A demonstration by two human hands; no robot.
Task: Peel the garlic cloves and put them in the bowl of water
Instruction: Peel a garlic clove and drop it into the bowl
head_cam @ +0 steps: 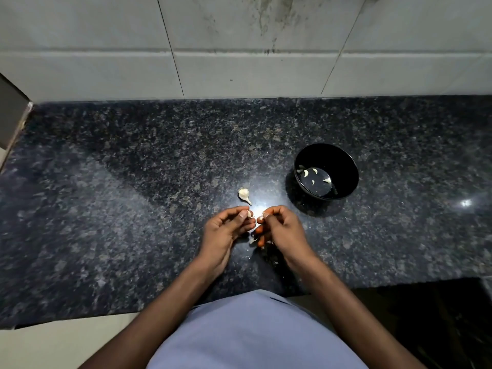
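Peeling one more garlic clove over the counter

My left hand pinches a small white clove between thumb and fingertip, and my right hand curls its fingers in and nips at a bit of pale skin right beside it, so I think I am in the middle of pulling the skin off; next I need to tug the thin, papery skin away and then reach up and to my right to drop the clove in the round black bowl, where a few smooth, curved peeled cloves already sit in the water; what is left of the bumpy garlic bulb lies near my hands on the shiny, speckled dark stone counter, and some dry skin scraps lie under my fingers
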